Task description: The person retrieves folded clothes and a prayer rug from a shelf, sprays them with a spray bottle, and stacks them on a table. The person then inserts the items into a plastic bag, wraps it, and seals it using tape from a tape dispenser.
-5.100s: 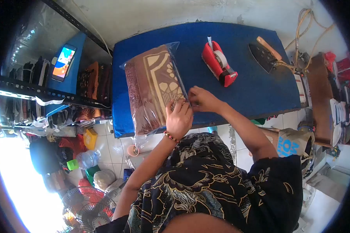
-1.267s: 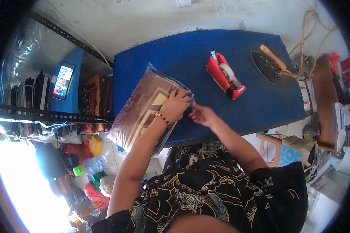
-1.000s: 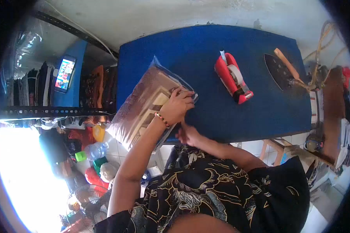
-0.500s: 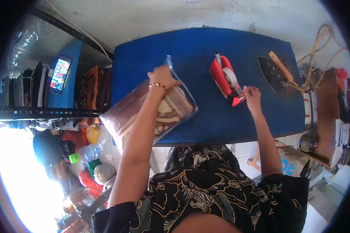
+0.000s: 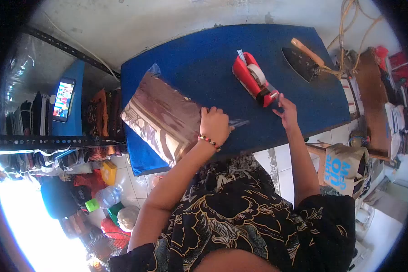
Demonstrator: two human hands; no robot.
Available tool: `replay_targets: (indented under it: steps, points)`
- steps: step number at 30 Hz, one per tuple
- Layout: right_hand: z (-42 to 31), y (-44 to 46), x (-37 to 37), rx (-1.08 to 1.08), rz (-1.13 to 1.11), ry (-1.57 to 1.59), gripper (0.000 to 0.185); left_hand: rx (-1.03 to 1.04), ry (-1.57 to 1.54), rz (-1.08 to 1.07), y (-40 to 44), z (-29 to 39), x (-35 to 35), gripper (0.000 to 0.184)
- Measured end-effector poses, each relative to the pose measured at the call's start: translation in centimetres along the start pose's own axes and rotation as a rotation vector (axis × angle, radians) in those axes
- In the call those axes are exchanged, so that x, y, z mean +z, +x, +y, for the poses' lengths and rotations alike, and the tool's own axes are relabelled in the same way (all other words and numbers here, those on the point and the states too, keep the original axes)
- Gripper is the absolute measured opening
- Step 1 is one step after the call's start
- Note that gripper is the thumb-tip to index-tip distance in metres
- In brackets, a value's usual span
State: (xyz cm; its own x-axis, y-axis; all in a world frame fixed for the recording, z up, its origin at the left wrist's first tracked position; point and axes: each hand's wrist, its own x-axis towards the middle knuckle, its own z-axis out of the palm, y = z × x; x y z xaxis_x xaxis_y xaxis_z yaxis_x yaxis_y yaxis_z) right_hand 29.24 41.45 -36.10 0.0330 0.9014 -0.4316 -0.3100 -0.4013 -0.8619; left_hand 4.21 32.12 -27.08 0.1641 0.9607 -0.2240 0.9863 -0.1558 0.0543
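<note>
A folded brown and cream patterned cloth in a clear plastic bag (image 5: 161,115) lies at an angle on the left part of the blue-covered table. My left hand (image 5: 214,128), with a beaded bracelet at the wrist, grips the bag's right end, and clear plastic sticks out beyond the fingers. To the right stands a red tape dispenser (image 5: 248,81) holding a roll of clear tape (image 5: 257,74). My right hand (image 5: 287,112) is at the dispenser's cutting end, fingers apart. Whether a fingertip touches the tape end cannot be made out.
An iron (image 5: 299,63) with a wooden handle and cord rests at the table's (image 5: 190,59) far right. A phone (image 5: 64,99) with a lit screen stands on the left shelf beside folded clothes. A paper bag (image 5: 342,170) sits low at the right, a fan (image 5: 106,247) at lower left.
The bagged cloth has turned, its other end now under my left hand, which has moved right and nearer my body. My right hand's fingers have spread from a pinch. The camera view has shifted.
</note>
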Motion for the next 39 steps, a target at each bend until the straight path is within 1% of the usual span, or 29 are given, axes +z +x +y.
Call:
replay_targets:
  steps: [1, 4, 7, 10, 13, 16, 19, 21, 22, 24, 25, 27, 28, 30, 31, 34, 36, 37, 38, 39]
  points:
    - [0.3, 0.0, -0.5, 0.038, -0.042, -0.05, 0.032, -0.007, -0.004, 0.044, 0.1, 0.1, 0.4, 0.026]
    - [0.7, 0.5, -1.4, 0.242, -0.136, -0.005, 0.033, -0.026, -0.008, 0.154, 0.1, 0.1, 1.6, 0.027]
    - [0.9, 0.3, -2.3, 0.271, -0.159, -0.076, 0.034, -0.021, -0.009, 0.201, -0.1, -0.1, 1.9, 0.028]
    - [3.7, -0.9, -1.9, 0.139, -0.145, -0.503, 0.035, 0.001, -0.008, 0.226, -0.4, -0.2, 1.6, 0.028]
    - [2.5, -1.5, -0.2, 0.235, -0.374, -0.561, 0.037, 0.001, -0.017, 0.232, -1.3, -0.3, 1.8, 0.027]
    - [0.7, -2.6, 3.7, -0.495, -0.938, -0.851, 0.038, 0.017, -0.061, 0.245, -2.3, -0.6, 2.1, 0.027]
    - [-1.7, -2.6, 8.4, -0.985, -1.219, -1.13, 0.039, 0.043, -0.085, 0.273, -2.9, -0.6, 2.1, 0.026]
    - [-0.4, -1.4, 10.9, -0.992, -1.233, -1.16, 0.038, 0.047, -0.096, 0.308, -3.0, -0.9, 2.4, 0.025]
    - [0.8, -0.7, 12.0, -0.992, -1.245, -1.17, 0.038, 0.037, -0.125, 0.294, -3.2, -0.9, 2.4, 0.021]
    - [5.2, 1.9, 14.1, -0.977, -1.397, -1.18, 0.037, 0.014, -0.18, 0.263, -3.4, -0.9, 2.1, 0.016]
    - [6.7, 2.8, 15.2, -0.968, -1.472, -1.181, 0.037, -0.016, -0.206, 0.301, -3.5, -0.8, 1.9, 0.014]
    - [5.9, 2.7, 17.3, -0.815, -1.548, -1.251, 0.04, -0.071, -0.256, 0.376, -3.6, -0.7, 1.8, 0.021]
    - [5.8, 2.7, 17.8, -0.735, -1.582, -1.285, 0.041, -0.071, -0.253, 0.375, -3.7, -0.8, 2.0, 0.025]
    - [7.3, 3.0, 17.9, -0.742, -1.532, -1.242, 0.047, -0.064, -0.251, 0.371, -4.1, -1.3, 2.6, 0.033]
    - [7.9, 3.2, 17.8, -0.746, -1.503, -1.222, 0.05, -0.077, -0.248, 0.373, -4.1, -1.4, 2.5, 0.034]
    - [7.0, -0.4, 15.4, -0.731, -1.09, -0.953, 0.05, -0.118, -0.233, 0.391, -4.2, -1.7, 2.2, 0.037]
    - [8.6, -2.8, 13.6, -0.7, -0.946, -0.924, 0.04, -0.147, -0.22, 0.407, -4.6, -2.0, 2.5, 0.04]
    - [9.5, -4.0, 12.9, -0.681, -0.873, -0.913, 0.036, -0.145, -0.224, 0.454, -4.7, -2.1, 2.1, 0.04]
    - [10.1, -5.2, 12.8, -0.739, -0.809, -0.842, 0.017, -0.142, -0.229, 0.502, -4.8, -2.1, 1.4, 0.041]
    - [10.7, -5.5, 13.0, -0.695, -0.794, -0.817, 0.015, -0.14, -0.234, 0.552, -4.9, -2.2, 0.9, 0.041]
